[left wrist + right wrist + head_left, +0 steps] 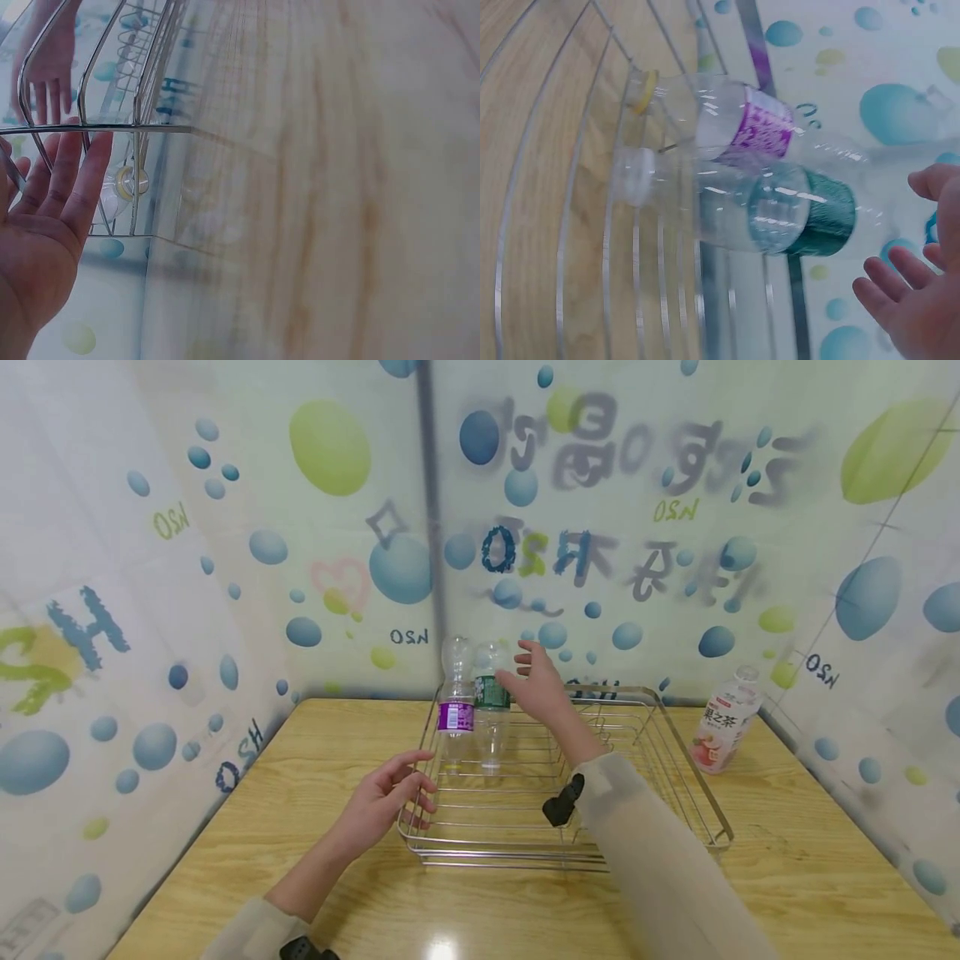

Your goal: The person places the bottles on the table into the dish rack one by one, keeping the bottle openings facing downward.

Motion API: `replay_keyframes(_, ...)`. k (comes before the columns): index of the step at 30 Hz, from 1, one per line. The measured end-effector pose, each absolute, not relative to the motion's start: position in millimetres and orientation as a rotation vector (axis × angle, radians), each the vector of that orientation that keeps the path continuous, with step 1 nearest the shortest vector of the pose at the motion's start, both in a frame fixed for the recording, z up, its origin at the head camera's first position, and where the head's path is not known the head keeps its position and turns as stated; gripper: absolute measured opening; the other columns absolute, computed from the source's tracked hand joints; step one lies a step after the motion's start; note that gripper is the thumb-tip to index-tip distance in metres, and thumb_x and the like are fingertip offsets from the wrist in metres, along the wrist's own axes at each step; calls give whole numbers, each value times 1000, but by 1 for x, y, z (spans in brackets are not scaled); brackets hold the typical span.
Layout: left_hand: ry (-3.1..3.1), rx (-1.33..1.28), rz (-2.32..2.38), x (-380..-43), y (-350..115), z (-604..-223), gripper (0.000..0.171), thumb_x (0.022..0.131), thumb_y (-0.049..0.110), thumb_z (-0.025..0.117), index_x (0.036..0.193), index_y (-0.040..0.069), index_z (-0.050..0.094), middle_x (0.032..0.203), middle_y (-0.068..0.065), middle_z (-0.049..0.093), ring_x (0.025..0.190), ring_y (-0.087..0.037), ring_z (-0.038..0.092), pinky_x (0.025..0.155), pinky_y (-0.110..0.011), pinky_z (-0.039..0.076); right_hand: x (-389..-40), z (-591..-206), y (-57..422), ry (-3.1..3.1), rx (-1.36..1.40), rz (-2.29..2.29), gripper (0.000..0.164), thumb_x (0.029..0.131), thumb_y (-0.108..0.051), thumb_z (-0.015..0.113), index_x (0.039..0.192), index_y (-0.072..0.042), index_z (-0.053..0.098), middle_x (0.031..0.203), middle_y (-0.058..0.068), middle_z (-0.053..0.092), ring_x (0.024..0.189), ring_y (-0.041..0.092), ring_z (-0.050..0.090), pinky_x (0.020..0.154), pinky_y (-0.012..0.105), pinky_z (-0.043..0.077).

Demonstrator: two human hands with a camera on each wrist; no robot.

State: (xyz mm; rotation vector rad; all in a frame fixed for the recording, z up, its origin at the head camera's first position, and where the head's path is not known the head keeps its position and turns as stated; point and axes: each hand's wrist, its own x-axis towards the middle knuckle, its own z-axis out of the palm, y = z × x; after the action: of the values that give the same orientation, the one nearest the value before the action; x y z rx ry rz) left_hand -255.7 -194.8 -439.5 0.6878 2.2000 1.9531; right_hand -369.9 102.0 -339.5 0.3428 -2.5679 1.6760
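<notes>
Two clear plastic bottles stand upside down, side by side, in a wire dish rack (517,862). One bottle has a purple label (455,717) and a yellow cap (646,91); its neighbour has a green label (492,693) and a white cap (635,176). My right hand (542,689) is beside the upper part of the green-labelled bottle, fingers spread and apart from it in the right wrist view. At the rack's left side is my left hand (382,802); its extended fingers (82,199) rest against the wires, not wrapped round them.
A third bottle with a pink and white label (723,722) stands upright on the wooden table (795,852), right of the rack. Patterned curtains (645,568) with blue and green dots close in the back and sides.
</notes>
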Motion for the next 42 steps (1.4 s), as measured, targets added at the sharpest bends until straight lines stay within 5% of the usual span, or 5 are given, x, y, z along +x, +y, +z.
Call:
replay_keyframes(22, 2204, 672, 1966, -254, -194, -439, 43, 119, 19, 50, 160, 8, 48, 122, -39, 62, 90, -19, 78, 74, -51, 71, -293, -267, 194, -2469, 544, 1392, 59, 112, -36, 64, 163, -14, 45, 160, 12, 55, 145, 34, 58, 122, 57, 49)
replay_keyframes(35, 2217, 657, 1964, -255, -196, -440, 46, 118, 19, 51, 161, 2, 46, 122, -38, 62, 90, -18, 78, 74, -51, 71, -253, -286, 281, -2571, 507, 888, 49, 112, -27, 66, 153, -3, 56, 152, 21, 58, 134, 45, 61, 110, 64, 51)
replay_keyframes(39, 2207, 654, 1964, -256, -195, -440, 46, 119, 19, 50, 161, 3, 46, 124, -40, 61, 90, -18, 77, 74, -51, 71, -247, -297, 310, -2578, 468, 751, 47, 110, -25, 68, 151, -4, 59, 146, 21, 60, 128, 43, 62, 103, 51, 53)
replay_keyframes(42, 2201, 654, 1966, -255, -194, -440, 47, 119, 19, 50, 162, 1, 44, 124, -40, 61, 90, -18, 77, 74, -50, 71, -245, -306, 331, -2586, 451, 641, 43, 109, -23, 70, 147, -3, 62, 143, 22, 59, 124, 43, 61, 99, 53, 53)
